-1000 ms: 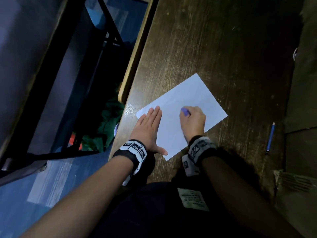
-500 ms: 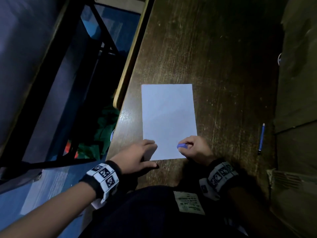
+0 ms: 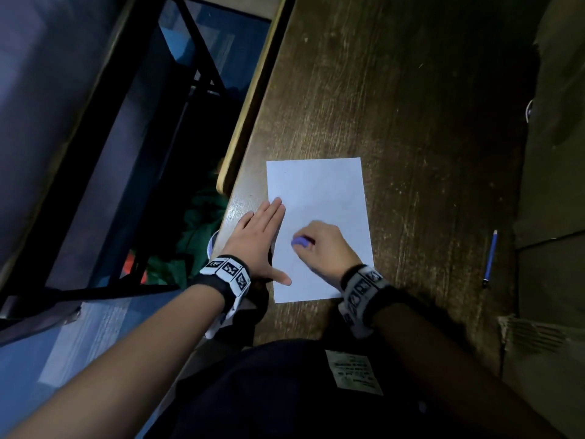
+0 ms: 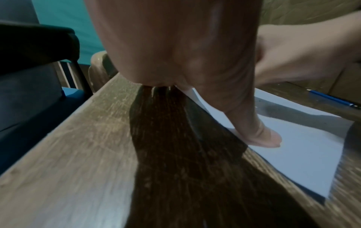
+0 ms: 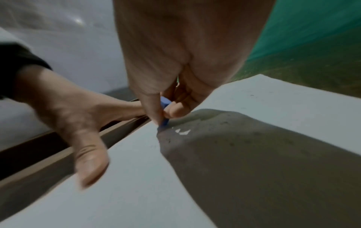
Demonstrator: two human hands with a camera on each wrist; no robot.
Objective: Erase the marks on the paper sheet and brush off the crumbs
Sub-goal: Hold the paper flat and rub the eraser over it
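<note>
Right hand (image 3: 326, 248), low in the centre of the head view, has its fingers curled around a small blue eraser (image 3: 300, 241), pinched between thumb and fingertips; in the right wrist view the eraser's (image 5: 163, 121) lower end touches the paper sheet (image 5: 136, 177). Left hand (image 3: 258, 239) lies flat just to the left, fingers straight and together, holding nothing. Its fingertips and spread thumb press on the sheet's left edge while the palm rests on the table.

White and rectangular, the paper sheet (image 3: 316, 185) has its long axis running up and down the frame, short edges nearest and farthest from the person. Most of it stretches above both hands, toward the middle of the frame. Small dark specks dot it near the eraser in the right wrist view.

Under it is a dark, worn wooden table (image 3: 395, 90) with a pale rounded edge on the left. A blue pencil (image 3: 490, 258) lies well apart at the right. At the left of the frame are a black metal frame (image 3: 196, 58) and a blue floor (image 3: 63, 343), dimly lit.
</note>
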